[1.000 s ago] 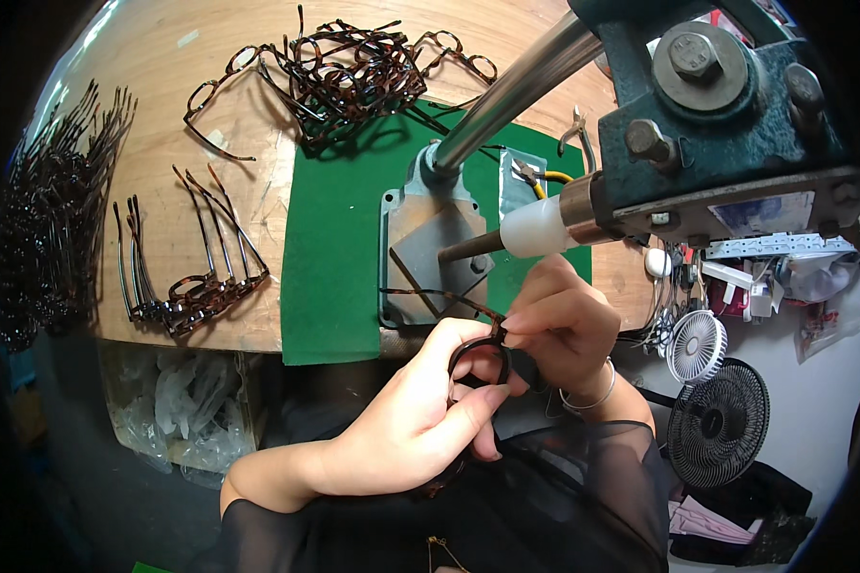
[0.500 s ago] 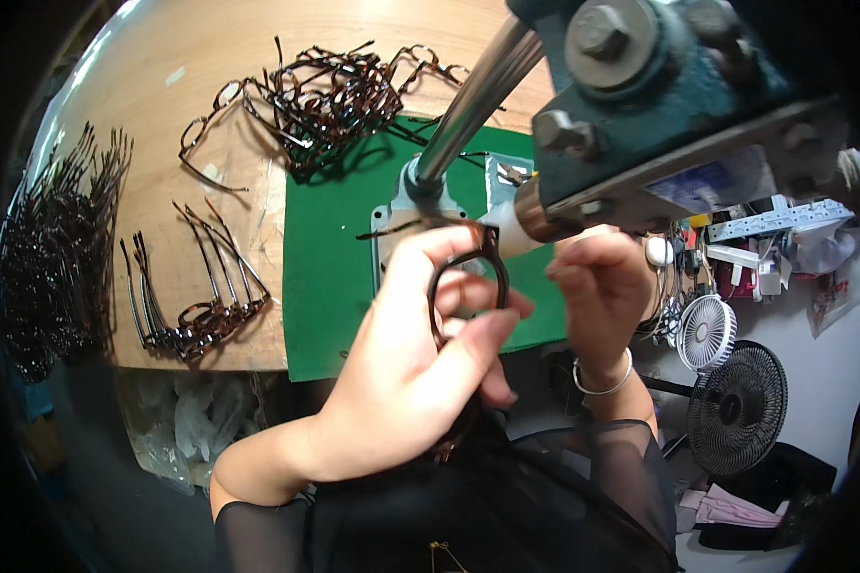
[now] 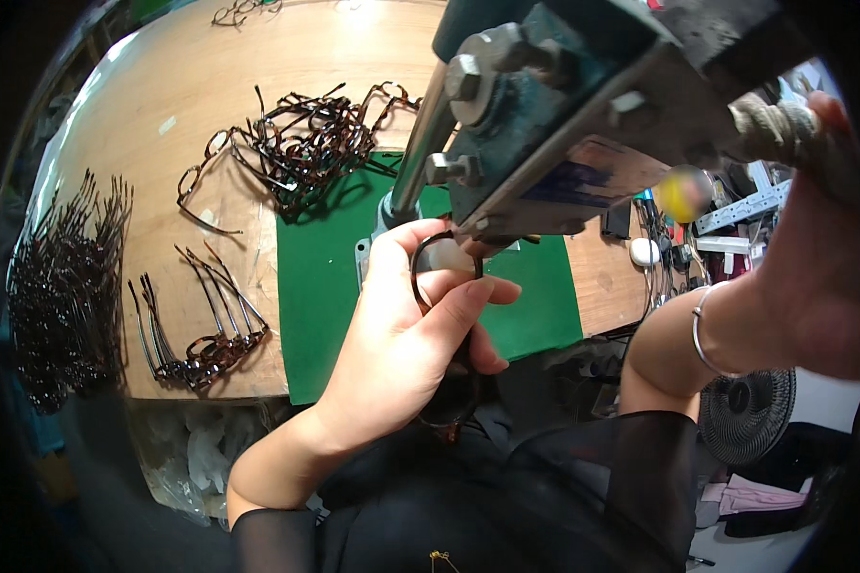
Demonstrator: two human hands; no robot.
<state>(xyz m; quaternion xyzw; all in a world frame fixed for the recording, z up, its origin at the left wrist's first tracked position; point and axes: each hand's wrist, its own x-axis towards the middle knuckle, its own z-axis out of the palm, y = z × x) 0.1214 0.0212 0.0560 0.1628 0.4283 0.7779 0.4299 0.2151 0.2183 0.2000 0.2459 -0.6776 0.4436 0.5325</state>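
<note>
Green matting [image 3: 315, 286] backs your left hand [image 3: 382, 353], which grasps the dark eyeglass frame [image 3: 415, 275] by the press head [image 3: 554, 143], its long axis running toward your body, while your right hand [image 3: 822, 277], farther off, is at the wrapped handle [image 3: 774, 132], its grip unclear.

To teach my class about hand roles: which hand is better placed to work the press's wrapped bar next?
Right, probably. The right hand is up by the wrapped bar, though its grip is unclear; the left hand is occupied, holding a dark eyeglass frame near the press.
</note>
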